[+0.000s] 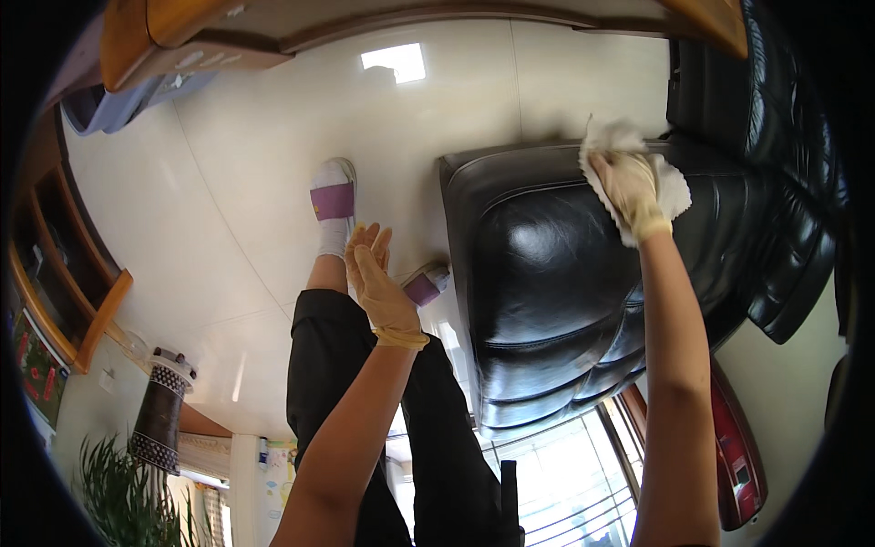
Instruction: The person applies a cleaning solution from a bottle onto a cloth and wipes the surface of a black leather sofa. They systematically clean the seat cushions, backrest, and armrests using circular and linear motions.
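My right hand [629,187], in a thin pale glove, holds a whitish cloth [675,189] against the black leather sofa [547,246]. Cloth edges stick out on both sides of the fingers and beyond them. The contact lies near the far edge of the seat, where the leather is glossy and creased. My left hand [378,284], gloved the same way, hangs in the air over the floor with its fingers loosely stretched and nothing in them. It is left of the sofa, above my legs and near a purple-strapped slipper [333,202].
Pale tiles cover the floor [228,219]. A wooden furniture edge [410,16] runs along the far side, with a grey-blue bin [137,105] at far left. Left stand a wooden cabinet [68,264], a dark patterned stool-like object [159,410] and a plant [118,492]. A red case [736,447] lies at right.
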### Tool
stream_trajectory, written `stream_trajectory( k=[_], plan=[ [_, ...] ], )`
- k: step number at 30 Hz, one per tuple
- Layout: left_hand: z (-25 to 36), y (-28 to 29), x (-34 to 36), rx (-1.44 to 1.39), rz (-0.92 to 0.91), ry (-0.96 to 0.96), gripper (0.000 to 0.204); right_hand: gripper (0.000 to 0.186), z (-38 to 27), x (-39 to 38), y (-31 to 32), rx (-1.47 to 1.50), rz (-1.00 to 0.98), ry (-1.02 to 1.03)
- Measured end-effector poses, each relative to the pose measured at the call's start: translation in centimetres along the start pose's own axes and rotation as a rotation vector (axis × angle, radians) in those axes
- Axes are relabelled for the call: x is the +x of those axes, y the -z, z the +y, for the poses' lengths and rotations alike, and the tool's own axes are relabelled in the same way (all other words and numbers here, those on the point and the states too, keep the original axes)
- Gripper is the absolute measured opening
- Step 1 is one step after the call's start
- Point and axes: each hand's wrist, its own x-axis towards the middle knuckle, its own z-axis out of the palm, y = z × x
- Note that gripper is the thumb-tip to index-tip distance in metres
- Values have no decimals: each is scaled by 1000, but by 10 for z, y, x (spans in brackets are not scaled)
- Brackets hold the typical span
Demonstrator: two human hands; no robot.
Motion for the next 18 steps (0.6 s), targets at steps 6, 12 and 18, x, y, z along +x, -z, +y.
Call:
stream_trajectory(
  k=[6, 12, 18],
  plan=[
    [-4, 1, 17, -52, 75, 17, 49, 57, -190, -10, -2, -88, -141, 328],
    [6, 13, 16, -136, 77, 1, 50, 42, -162, -12, -15, 321, -302, 699],
    [-5, -7, 12, -226, 33, -89, 45, 41, -122, 57, -28, 333, -585, -33]
  ],
)
